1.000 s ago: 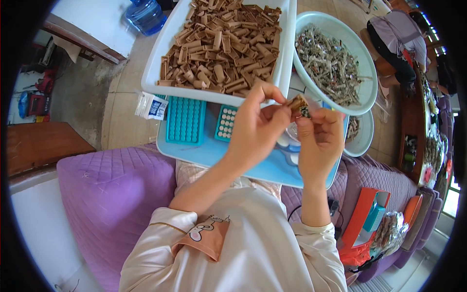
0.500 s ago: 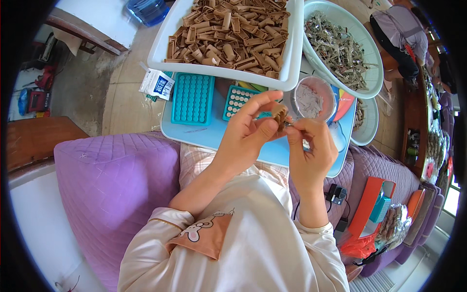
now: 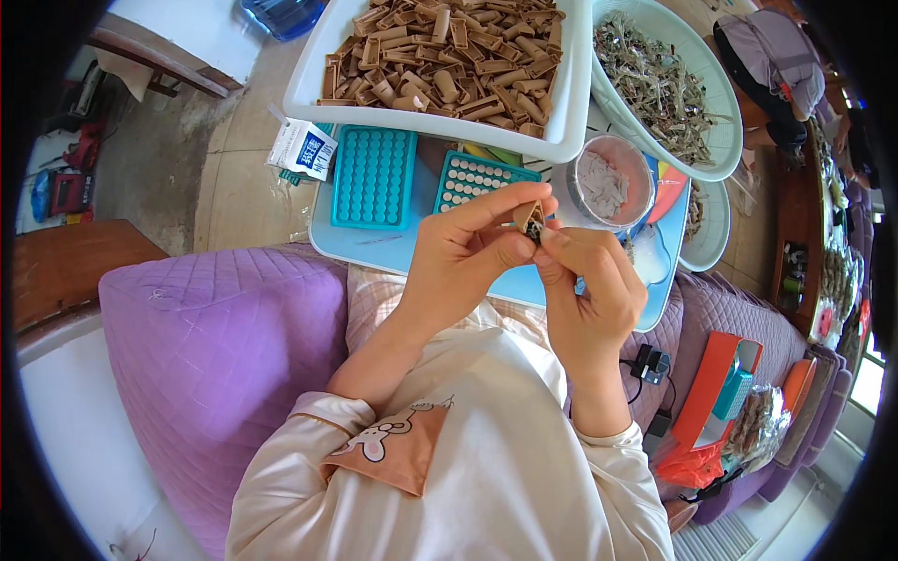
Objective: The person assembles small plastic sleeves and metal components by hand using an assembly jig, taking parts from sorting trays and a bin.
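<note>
A small brown half-round plastic casing is pinched between the thumb and fingers of my left hand. Its hollow side faces me, and a dark part shows inside its lower end. My right hand has thumb and forefinger pressed together at that lower end, against the dark part; whatever is between those fingertips is too small to make out. Both hands are above the light blue table. Just beyond them sits a teal tray with rows of white discs, partly covered by my left hand.
A large white bin of brown casings stands at the back. An empty-welled teal tray and a milk carton are at left. On the right are a tub of white strips and a pale basket of wired parts. Another person bends far right.
Both hands have come slightly left and nearer to me. The casing has turned so its hollow side and the dark part show more. My right fingertips have closed in on its lower end.
</note>
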Demonstrator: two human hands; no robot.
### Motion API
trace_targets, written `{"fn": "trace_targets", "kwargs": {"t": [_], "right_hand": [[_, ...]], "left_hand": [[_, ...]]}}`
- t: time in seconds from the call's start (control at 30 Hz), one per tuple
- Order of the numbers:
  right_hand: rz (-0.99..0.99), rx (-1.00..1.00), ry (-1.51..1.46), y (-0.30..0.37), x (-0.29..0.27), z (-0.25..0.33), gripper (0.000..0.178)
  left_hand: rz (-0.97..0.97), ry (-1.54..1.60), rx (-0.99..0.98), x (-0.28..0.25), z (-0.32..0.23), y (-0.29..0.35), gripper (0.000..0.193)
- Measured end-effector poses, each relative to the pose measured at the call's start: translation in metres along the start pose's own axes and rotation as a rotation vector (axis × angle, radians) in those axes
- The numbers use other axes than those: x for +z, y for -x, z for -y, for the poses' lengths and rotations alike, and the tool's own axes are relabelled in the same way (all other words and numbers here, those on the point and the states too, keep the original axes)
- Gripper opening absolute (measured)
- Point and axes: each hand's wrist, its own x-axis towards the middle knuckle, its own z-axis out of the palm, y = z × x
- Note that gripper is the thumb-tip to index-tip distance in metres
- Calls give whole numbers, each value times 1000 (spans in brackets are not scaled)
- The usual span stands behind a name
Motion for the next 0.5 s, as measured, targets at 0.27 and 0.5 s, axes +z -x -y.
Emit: {"fn": "trace_targets", "kwargs": {"t": [0.27,0.5], "right_hand": [[83,-49,41,3,2,3,10],[-7,265,-90,20,14,-2,9]], "left_hand": [[-26,246,-179,-1,-6,7,39],[-154,-97,-75,10,-21,10,30]]}}
